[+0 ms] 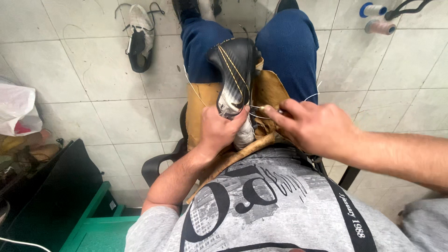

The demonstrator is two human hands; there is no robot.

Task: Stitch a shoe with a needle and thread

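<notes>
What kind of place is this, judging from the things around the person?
Probably a shoe repair workshop. The left hand holds a black shoe on a leather lap cover, another shoe lies on the tiled floor, and thread spools stand nearby.

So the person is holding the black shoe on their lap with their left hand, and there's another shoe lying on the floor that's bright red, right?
Not quite. The other shoe lying on the tiled floor is white and black, not red, as the head view shows. The rest holds: the left hand holds the black shoe on the lap, while the right hand pinches a thin tool beside it.
</notes>
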